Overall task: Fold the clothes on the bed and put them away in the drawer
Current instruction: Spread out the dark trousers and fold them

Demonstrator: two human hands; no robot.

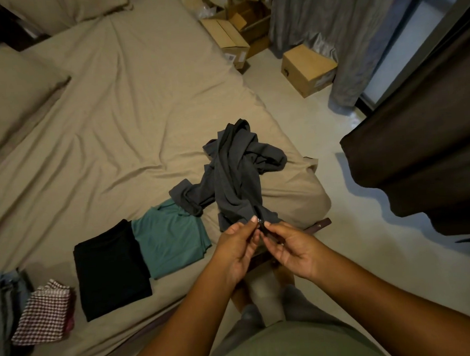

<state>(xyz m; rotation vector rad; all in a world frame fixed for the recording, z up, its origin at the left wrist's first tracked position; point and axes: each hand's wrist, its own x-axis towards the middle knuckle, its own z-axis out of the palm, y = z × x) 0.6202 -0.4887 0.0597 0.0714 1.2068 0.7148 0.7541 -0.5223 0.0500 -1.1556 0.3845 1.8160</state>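
The garment (236,175) is pinched at one edge by the left hand (237,249) and right hand (290,250); the rest lies twisted on the bed (114,116) beyond the grip. Lifted thus, the teal top (171,236) leftward could be dragged.

pretty dim room, cool daylight coming from the window (401,43) top right; soft shadows, strong fisheye bending toward the edges.

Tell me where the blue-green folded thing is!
In the head view, the teal folded garment lies on the bed, left of centre, just right of the black folded garment, with the crumpled dark grey garment overlapping its far corner.
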